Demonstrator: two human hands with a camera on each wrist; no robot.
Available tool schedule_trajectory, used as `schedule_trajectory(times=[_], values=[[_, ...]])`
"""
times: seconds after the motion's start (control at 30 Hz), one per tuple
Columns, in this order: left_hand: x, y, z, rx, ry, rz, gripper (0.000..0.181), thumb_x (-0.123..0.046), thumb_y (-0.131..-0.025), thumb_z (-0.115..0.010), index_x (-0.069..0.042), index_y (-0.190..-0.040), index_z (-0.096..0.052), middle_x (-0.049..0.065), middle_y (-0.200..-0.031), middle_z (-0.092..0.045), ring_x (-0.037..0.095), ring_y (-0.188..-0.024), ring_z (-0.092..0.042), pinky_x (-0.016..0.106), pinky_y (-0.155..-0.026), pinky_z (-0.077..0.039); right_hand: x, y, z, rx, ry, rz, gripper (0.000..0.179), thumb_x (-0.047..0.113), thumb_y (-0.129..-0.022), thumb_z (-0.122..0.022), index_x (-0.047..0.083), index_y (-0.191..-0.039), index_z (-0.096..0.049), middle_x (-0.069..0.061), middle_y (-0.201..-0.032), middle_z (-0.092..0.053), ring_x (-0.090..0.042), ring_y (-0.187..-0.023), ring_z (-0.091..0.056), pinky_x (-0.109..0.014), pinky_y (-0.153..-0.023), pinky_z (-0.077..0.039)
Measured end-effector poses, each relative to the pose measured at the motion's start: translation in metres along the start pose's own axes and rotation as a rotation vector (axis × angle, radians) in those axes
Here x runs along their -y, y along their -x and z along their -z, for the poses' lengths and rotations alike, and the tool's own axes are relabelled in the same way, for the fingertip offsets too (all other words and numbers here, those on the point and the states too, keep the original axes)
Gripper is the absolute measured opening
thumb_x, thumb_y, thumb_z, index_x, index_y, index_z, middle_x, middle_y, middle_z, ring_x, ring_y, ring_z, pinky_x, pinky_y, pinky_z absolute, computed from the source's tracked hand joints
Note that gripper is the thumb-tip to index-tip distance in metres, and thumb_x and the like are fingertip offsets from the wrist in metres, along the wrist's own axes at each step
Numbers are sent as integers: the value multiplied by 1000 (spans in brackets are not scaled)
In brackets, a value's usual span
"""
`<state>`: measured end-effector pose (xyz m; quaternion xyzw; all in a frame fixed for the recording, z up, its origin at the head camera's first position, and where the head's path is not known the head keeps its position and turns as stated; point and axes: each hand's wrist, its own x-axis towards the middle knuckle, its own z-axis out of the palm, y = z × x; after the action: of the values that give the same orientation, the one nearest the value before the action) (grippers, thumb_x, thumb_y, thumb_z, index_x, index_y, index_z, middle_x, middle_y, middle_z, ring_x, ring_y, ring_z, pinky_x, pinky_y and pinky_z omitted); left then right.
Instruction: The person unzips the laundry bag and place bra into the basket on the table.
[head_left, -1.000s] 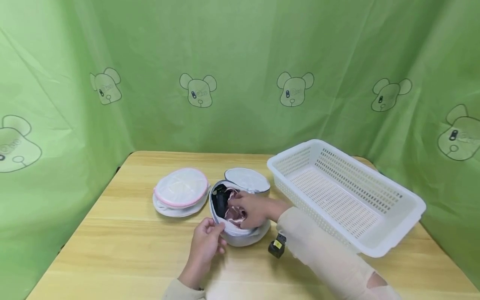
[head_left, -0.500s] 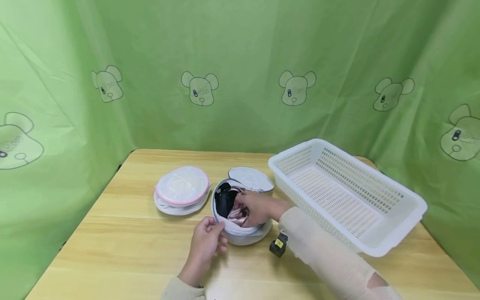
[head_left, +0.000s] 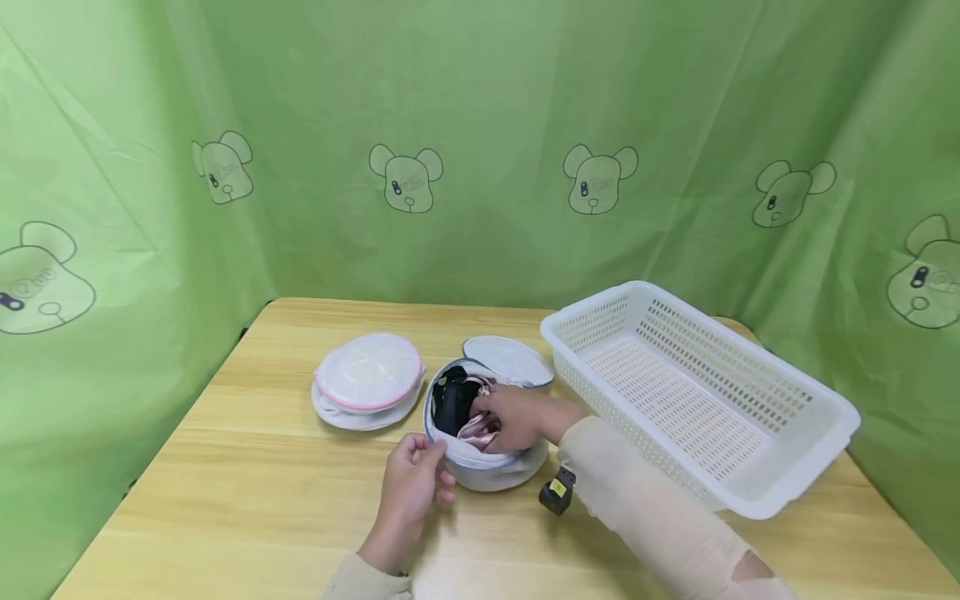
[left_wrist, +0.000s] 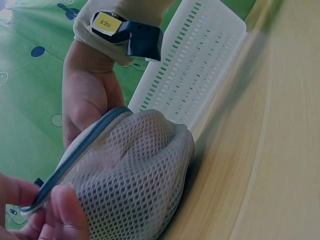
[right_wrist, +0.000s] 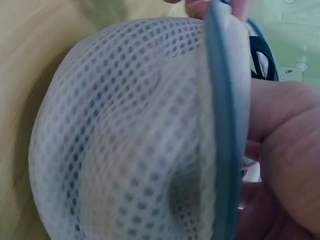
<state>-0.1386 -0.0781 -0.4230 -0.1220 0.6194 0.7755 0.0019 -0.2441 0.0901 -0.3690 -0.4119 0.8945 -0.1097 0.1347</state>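
Note:
A round white mesh laundry bag with a grey-blue zip edge stands unzipped on the table, its lid folded back behind it. Inside lie a black garment and a shiny pink satin garment with thin straps. My left hand pinches the near-left rim between thumb and fingers. Reaching in over the right side, my right hand holds the pink garment with bent fingers; its fingertips are hidden in the bag. Through the mesh in the left wrist view, fingers show faintly inside the bag wall.
A second mesh bag with pink trim lies flattened to the left. At the right stands a large white perforated basket. A black wrist camera with a yellow label hangs under my right sleeve. A green curtain surrounds the wooden table.
The right hand stays in the bag, and the pink garment under it is bunched lower and shows less. The left hand keeps its pinch on the rim. The head view has shifted slightly.

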Motion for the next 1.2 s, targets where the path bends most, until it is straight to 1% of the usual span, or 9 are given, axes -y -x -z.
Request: schedule_trajectory(times=[0.1,0.2,0.4,0.53,0.77,0.87,0.97,1.03,1.2], values=[[0,0,-1,-13,23,-13,13,-12,-97,-55,-2,-94,-48,10,-81,-57,13,-58,-56,25,-44,-52,-1,-1,0,-11,1,-2,26,18,-75,-78,13,-94,-61,4,-84,-58,-15,-80,-55,-32,-73,-49],[1,1,-1,-7,35,-20,12,-11,-97,-55,-2,-93,-48,9,-83,-57,13,-58,-56,24,-45,-52,-2,-1,-1,-21,8,1,23,12,-74,-76,13,-90,-59,6,-78,-55,-13,-74,-52,-29,-67,-47],[1,2,-2,39,51,-17,11,-8,-97,-53,-2,-92,-45,9,-84,-58,14,-59,-59,26,-47,-54,-4,2,-4,-51,27,53,19,6,-75,-74,13,-85,-59,6,-75,-55,-11,-71,-52,-26,-65,-47],[0,3,-3,57,60,-14,11,-8,-97,-52,-3,-92,-44,9,-84,-58,14,-60,-60,28,-48,-55,-5,5,-4,-97,19,80,19,3,-74,-72,13,-81,-58,7,-73,-54,-11,-70,-51,-25,-63,-46],[1,4,-2,66,61,-12,11,-8,-98,-51,-2,-96,-42,9,-85,-59,15,-61,-61,29,-50,-57,-6,8,-2,-215,6,98,20,2,-71,-70,12,-81,-56,7,-72,-52,-10,-67,-49,-25,-59,-44],[3,4,-2,67,57,-14,11,-8,-99,-51,-2,-98,-42,9,-85,-59,15,-61,-61,29,-50,-56,-6,8,-1,-258,-9,83,20,2,-70,-71,11,-82,-57,7,-74,-54,-10,-67,-49,-24,-59,-45],[4,3,-2,65,54,-20,11,-7,-99,-51,-2,-99,-42,9,-83,-59,15,-60,-61,28,-48,-55,-5,8,1,-289,-33,43,21,2,-71,-72,12,-83,-58,6,-76,-55,-10,-69,-51,-23,-59,-46],[4,3,-2,64,53,-23,11,-7,-99,-51,-2,-99,-42,9,-82,-58,15,-60,-61,27,-47,-55,-5,9,1,-313,-47,31,21,3,-70,-71,11,-84,-58,5,-77,-56,-11,-69,-52,-23,-60,-46],[4,3,-3,64,51,-20,10,-7,-99,-51,-2,-100,-42,10,-81,-58,15,-60,-61,26,-47,-54,-7,10,1,-337,-90,10,22,3,-69,-70,11,-86,-59,3,-80,-58,-12,-72,-53,-25,-63,-46]])
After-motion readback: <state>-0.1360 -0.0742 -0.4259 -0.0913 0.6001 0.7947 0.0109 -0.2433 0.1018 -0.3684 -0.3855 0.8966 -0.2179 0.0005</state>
